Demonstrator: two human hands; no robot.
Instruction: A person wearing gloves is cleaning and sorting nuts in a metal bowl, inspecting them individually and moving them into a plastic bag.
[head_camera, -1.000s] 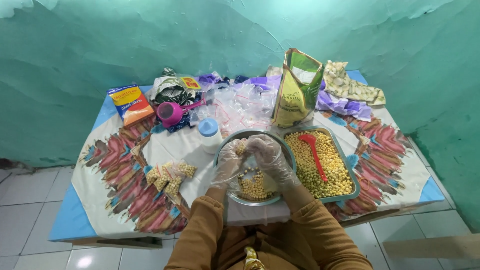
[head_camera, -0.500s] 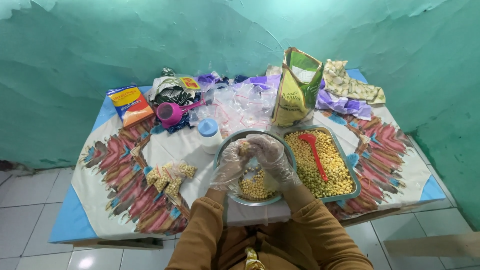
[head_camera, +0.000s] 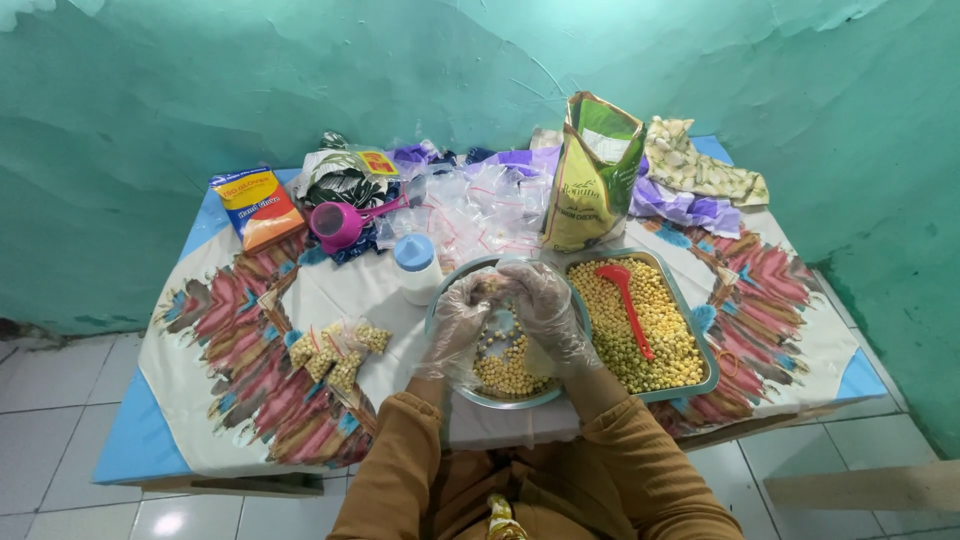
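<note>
Over the round bowl (head_camera: 462, 385) our gloved left hand (head_camera: 458, 322) and right hand (head_camera: 545, 308) meet, fingers pinched on a small clear bag (head_camera: 497, 322) of chickpeas. We judge the bag is being filled or sealed; next comes a firm press along its mouth. Left of the bowl lie filled packets (head_camera: 335, 350); right, a tray (head_camera: 700, 330) with a red scoop (head_camera: 625, 300); beyond, a green pouch (head_camera: 590, 175).

— Packages we log: tall green-and-yellow pouch (head_camera: 592, 175) upright behind the tray; flat orange-yellow packet (head_camera: 259, 207) at table's far left.

— We add small filled clear bags (head_camera: 338, 350) near the left edge.
</note>
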